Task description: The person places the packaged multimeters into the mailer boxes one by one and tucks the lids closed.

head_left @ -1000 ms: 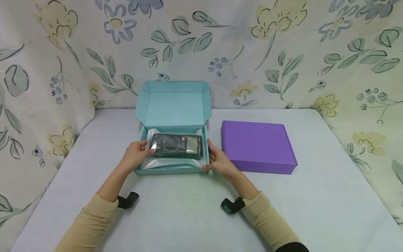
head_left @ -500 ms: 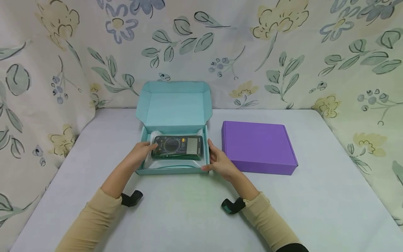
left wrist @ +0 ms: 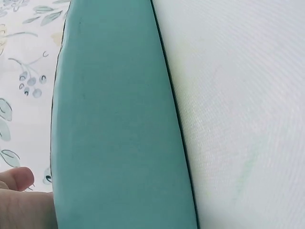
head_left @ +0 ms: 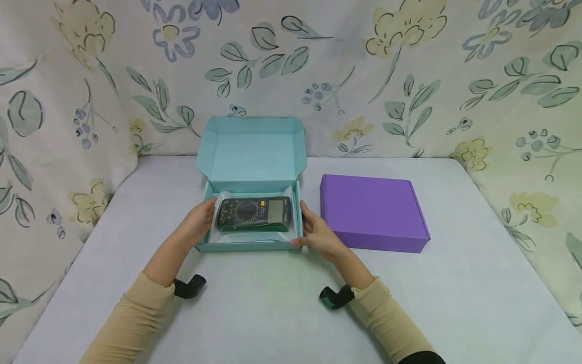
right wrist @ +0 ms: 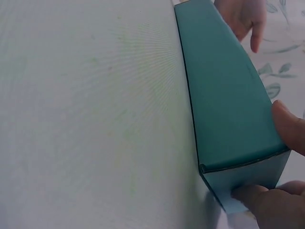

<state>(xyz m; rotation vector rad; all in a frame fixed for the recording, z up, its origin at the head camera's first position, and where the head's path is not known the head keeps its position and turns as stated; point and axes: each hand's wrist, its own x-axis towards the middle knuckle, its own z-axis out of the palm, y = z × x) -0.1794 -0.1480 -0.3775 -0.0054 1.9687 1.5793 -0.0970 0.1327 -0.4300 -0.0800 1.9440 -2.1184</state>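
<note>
In the head view, a teal cardboard box (head_left: 247, 247) stands with its lid (head_left: 252, 151) raised. Inside, a black multimeter (head_left: 247, 212) with a dial and grey screen lies on white plastic wrapping (head_left: 220, 235). My left hand (head_left: 196, 220) is over the box's left wall, apart from the multimeter; its thumb (left wrist: 19, 179) shows in the left wrist view. My right hand (head_left: 318, 232) grips the box's front right corner. In the right wrist view its thumb (right wrist: 288, 124) lies at the top edge and its fingers (right wrist: 267, 202) press the side wall.
A closed purple box (head_left: 373, 205) sits to the right of the teal box on the white-covered table (head_left: 263, 313). A floral cloth (head_left: 345, 76) hangs behind the table and along its sides.
My left hand has let go of the multimeter's left end and drawn back left to the box wall. The multimeter has settled lower in the box. My right hand has not moved.
</note>
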